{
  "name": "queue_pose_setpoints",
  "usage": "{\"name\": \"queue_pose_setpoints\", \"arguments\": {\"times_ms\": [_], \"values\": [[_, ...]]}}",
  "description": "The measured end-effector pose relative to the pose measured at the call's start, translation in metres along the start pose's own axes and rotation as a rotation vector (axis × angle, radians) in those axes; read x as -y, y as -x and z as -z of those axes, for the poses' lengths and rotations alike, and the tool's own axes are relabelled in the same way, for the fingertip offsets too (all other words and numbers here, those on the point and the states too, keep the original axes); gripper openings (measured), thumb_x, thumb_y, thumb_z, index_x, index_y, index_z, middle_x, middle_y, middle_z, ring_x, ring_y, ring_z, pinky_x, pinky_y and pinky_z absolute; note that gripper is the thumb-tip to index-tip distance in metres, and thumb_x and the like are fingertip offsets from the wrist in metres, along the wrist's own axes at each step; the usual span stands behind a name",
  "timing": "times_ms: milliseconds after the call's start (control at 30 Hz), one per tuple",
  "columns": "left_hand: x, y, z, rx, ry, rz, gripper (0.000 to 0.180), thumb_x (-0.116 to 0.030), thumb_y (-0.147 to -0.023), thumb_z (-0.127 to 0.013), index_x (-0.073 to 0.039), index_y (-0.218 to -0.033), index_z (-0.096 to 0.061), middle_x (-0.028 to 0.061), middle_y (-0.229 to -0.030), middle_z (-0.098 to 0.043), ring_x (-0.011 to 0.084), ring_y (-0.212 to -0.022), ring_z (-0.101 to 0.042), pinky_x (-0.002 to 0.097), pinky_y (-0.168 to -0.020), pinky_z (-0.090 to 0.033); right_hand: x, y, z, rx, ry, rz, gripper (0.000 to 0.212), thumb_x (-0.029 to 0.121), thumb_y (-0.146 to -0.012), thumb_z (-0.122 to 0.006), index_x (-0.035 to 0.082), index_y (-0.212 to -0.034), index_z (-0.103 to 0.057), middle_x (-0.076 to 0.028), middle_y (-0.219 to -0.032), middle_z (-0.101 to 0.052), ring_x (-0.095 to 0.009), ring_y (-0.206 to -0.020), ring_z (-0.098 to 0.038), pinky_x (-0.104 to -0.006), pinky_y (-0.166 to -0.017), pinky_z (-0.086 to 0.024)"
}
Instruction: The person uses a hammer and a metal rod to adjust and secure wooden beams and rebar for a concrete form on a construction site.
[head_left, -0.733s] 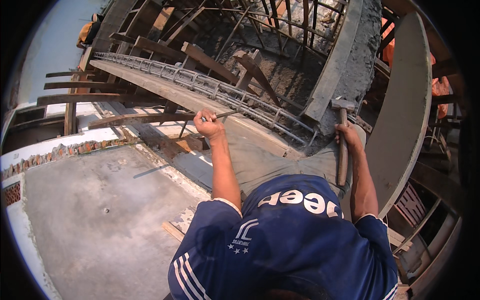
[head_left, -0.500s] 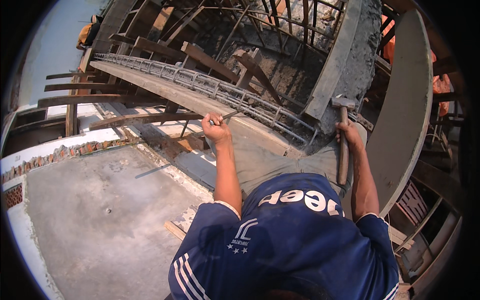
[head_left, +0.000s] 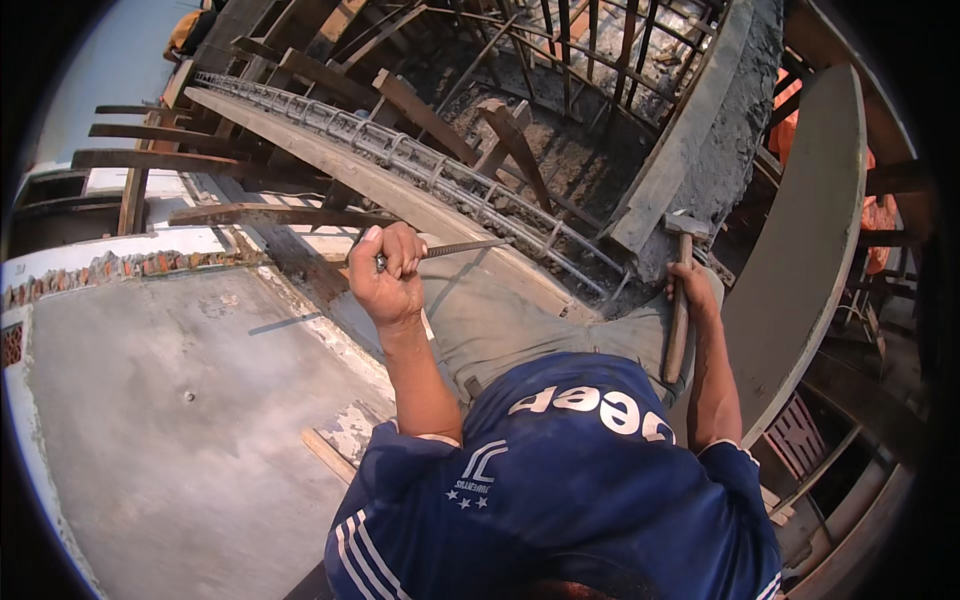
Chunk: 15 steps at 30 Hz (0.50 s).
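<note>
Two bare hands are at work, each with one thing in it. The left hand (head_left: 388,270) has its grip closed round one ribbed metal rod (head_left: 465,247), which points right across one long plank (head_left: 420,205); whether its tip touches the plank cannot be told. The right hand (head_left: 695,288) has its grip wrapped round the wooden handle of one hammer (head_left: 677,345), held head-away above the person's right trouser leg, near the end of one rough concrete beam (head_left: 715,150). Along the plank's far side lies one cage of steel bars (head_left: 430,172), its bars too crowded to count. Four timbers (head_left: 165,160) jut out at the left, above one grey slab (head_left: 170,380). One curved board (head_left: 800,260) stands at the right. The person wears one blue shirt (head_left: 560,500) with three white stripes on the left sleeve
</note>
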<state>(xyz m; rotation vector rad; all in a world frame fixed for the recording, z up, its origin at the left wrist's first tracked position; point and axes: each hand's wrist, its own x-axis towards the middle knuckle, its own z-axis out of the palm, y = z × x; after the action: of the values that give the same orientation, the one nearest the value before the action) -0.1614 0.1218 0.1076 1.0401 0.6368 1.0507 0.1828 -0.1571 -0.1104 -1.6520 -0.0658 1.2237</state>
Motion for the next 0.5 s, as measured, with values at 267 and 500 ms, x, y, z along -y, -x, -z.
{"name": "queue_pose_setpoints", "arguments": {"times_ms": [267,500], "values": [[-0.152,0.030,-0.032,0.642,0.139,-0.343,0.060,-0.051,-0.101,-0.030,-0.015,-0.054,-0.038,-0.0003,-0.050,-0.038,0.0119,-0.043,-0.029,0.0325,-0.049,-0.030,-0.010,-0.005,0.006,0.022,-0.012,0.001,0.019,0.017,-0.086,-0.065,0.007,-0.093,-0.051,-0.004,-0.072,-0.054,-0.014,-0.056,-0.056,-0.0297,-0.049,-0.051],[-0.069,0.012,-0.044,0.485,0.159,-0.330,0.051,-0.035,-0.101,-0.031,-0.015,-0.054,-0.035,0.0012,-0.055,-0.035,0.0126,-0.050,-0.031,0.0335,-0.059,-0.036,-0.006,-0.005,0.003,0.022,0.020,0.010,0.015,0.016,-0.089,-0.063,0.007,-0.095,-0.052,-0.003,-0.073,-0.053,-0.014,-0.058,-0.056,-0.0287,-0.049,-0.050]]}}
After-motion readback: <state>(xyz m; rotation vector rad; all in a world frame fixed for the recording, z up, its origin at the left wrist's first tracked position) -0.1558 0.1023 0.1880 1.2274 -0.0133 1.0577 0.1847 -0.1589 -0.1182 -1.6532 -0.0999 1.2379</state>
